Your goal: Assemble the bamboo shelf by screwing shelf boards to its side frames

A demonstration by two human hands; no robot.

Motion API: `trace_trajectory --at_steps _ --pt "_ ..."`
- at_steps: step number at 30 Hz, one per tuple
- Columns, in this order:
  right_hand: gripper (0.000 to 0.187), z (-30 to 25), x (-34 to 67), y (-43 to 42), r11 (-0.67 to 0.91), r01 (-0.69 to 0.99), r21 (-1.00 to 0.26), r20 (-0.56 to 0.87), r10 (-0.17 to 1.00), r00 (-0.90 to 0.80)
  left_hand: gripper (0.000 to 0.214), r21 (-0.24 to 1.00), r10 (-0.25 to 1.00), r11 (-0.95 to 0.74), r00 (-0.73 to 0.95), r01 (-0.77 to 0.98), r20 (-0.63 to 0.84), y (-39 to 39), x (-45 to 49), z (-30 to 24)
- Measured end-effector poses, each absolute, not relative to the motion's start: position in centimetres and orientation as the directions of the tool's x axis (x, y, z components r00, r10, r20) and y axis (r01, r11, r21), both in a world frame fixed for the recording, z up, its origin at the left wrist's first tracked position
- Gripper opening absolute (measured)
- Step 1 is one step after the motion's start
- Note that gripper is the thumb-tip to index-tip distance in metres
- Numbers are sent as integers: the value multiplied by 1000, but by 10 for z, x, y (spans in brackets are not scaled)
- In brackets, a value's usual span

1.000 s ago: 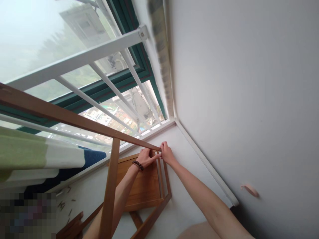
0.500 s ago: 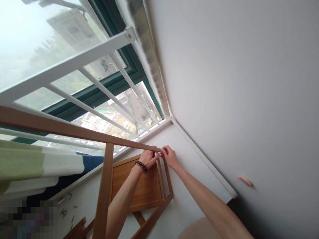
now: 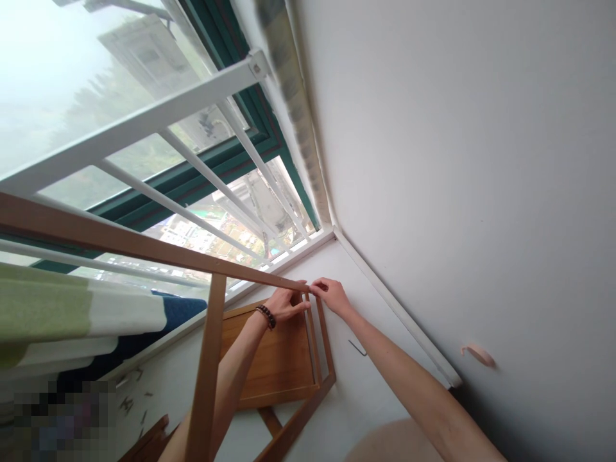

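A wooden frame [image 3: 212,359] with a long top rail [image 3: 144,244] and a flat bamboo panel [image 3: 274,359] stands by the window. My left hand [image 3: 283,303], with a dark bead bracelet at the wrist, curls round the far end of the top rail. My right hand [image 3: 332,295] pinches at that same end of the rail with its fingertips pressed together; what they pinch is too small to make out. A small hex key [image 3: 357,347] lies on the white floor just below my right forearm.
White window bars [image 3: 158,122] and a green window frame fill the upper left. A striped green, white and blue cloth [image 3: 81,314] hangs at the left. A white wall [image 3: 481,160] with a pink hook [image 3: 476,353] runs along the right. Small screws [image 3: 128,404] lie on the floor.
My right arm has shifted slightly, uncovering the hex key on the floor. Both hands stay at the rail's end; the view has tilted a little.
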State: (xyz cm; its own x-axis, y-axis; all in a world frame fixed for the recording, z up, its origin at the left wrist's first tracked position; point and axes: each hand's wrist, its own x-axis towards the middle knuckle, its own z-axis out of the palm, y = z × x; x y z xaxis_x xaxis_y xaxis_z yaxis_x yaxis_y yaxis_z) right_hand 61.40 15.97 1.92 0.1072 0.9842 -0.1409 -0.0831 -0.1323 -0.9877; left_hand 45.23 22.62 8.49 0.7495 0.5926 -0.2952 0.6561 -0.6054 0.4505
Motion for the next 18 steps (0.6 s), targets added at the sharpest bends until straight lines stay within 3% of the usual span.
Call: trace_trajectory --at_steps 5,13,18 --pt "32 11 616 162 -238 -410 -880 -256 967 -12 51 370 662 -487 611 791 -434 245 422 76" --pt "35 1 611 168 -341 -537 -772 -327 937 -125 48 399 669 -428 581 811 -464 234 419 68" --pt "38 2 611 177 -381 -575 -724 -372 918 -138 47 296 724 -491 573 819 -385 229 424 70"
